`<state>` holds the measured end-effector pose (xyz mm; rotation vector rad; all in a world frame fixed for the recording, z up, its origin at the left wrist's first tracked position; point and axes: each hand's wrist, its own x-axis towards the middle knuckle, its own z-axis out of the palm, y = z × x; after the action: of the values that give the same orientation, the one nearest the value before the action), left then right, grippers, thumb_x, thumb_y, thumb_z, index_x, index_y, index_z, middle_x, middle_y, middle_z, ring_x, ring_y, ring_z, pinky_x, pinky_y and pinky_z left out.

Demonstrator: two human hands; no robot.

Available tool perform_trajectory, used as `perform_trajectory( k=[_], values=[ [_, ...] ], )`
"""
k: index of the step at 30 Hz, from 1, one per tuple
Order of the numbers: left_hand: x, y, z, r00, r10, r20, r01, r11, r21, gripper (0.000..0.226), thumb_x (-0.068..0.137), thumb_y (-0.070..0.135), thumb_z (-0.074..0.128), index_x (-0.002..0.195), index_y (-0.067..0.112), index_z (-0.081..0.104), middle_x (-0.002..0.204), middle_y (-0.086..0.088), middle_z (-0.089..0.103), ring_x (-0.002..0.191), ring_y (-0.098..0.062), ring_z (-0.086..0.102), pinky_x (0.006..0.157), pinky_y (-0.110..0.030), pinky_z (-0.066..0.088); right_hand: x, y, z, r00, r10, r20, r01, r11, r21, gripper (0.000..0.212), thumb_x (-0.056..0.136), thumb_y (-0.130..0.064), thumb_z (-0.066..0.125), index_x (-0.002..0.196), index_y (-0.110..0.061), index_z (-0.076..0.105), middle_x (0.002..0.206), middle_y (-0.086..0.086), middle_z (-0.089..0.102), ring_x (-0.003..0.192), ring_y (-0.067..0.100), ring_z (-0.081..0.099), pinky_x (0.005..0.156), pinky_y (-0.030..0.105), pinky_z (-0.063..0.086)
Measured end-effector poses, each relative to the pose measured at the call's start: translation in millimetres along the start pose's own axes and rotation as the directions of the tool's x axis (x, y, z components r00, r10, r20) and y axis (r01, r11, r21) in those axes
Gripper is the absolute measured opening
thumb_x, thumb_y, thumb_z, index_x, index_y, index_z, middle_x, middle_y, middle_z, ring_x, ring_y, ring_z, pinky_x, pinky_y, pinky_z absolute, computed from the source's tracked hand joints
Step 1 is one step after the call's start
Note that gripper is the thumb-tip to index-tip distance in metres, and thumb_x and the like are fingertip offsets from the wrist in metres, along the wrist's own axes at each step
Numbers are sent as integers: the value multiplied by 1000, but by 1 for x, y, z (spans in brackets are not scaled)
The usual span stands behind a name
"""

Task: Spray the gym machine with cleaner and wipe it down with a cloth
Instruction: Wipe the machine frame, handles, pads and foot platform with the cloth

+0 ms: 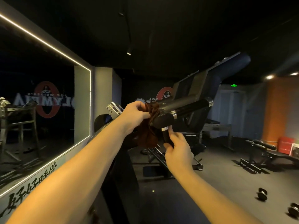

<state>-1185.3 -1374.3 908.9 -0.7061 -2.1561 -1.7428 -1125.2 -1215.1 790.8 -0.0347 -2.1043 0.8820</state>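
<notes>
In the middle of the room, the left hand (135,111) bunches a rust-brown cloth (148,135) against the elbow of the dark grey metal gym machine arm (171,102), fingers curled into the fabric. Just below, the right hand (178,151) grips the short black rubber grip (167,137), which hangs downward. A light-edged wall mirror (40,94) fills the left.

1. Two arms are recorded, a left forearm (80,167) and a right forearm (210,191).
2. Both forearms are seen bare along their whole visible length, to the frame edge.
3. The left hand (135,111) and right hand (178,149) are likewise noted as bare, wrists included.
4. The fingers (144,115) are seen uncovered; nail detail cannot be made out in the dim light.
</notes>
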Motion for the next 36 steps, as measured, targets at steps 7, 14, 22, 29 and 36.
perform_trajectory(
  k=[7,14,22,29,36],
  values=[
    [24,10,26,992,-25,-120,39,992,118,13,91,12,73,94,16,61,101,-8,67,91,-21,64,70,-29,47,3,6,-2,999,-44,7,44,999,9,71,101,-15,61,157,-47,31,117,-28,46,111,4,55,98,48,50],
    [-22,-16,-4,983,-180,-28,174,972,-157,12,95,6,65,104,13,62,100,-15,72,101,-35,72,91,-45,57,4,5,-11,996,-68,57,66,997,34,68,101,-14,60,157,-41,34,124,-23,49,98,-5,51,99,48,49],
    [-125,-77,-21,955,-241,-172,245,970,3,19,92,21,75,110,16,69,101,-5,77,103,-29,73,95,-45,56,-55,9,-17,967,-237,97,187,912,364,44,100,-20,66,142,-29,59,137,-18,51,129,-6,44,106,13,38],
    [-173,-89,-10,974,-226,-21,226,956,187,19,104,28,59,108,32,76,105,4,77,105,-16,72,105,-48,51,-81,7,35,640,-129,757,-630,475,614,36,106,-32,54,142,-33,61,131,-1,70,124,18,65,103,50,55],
    [-185,-86,-33,984,-176,34,158,941,300,19,102,17,62,113,25,75,104,3,78,100,-12,75,90,-30,60,-81,-4,52,573,-62,817,-735,402,546,26,104,-20,60,127,-17,72,119,12,74,112,27,72,102,50,56]
  ],
)
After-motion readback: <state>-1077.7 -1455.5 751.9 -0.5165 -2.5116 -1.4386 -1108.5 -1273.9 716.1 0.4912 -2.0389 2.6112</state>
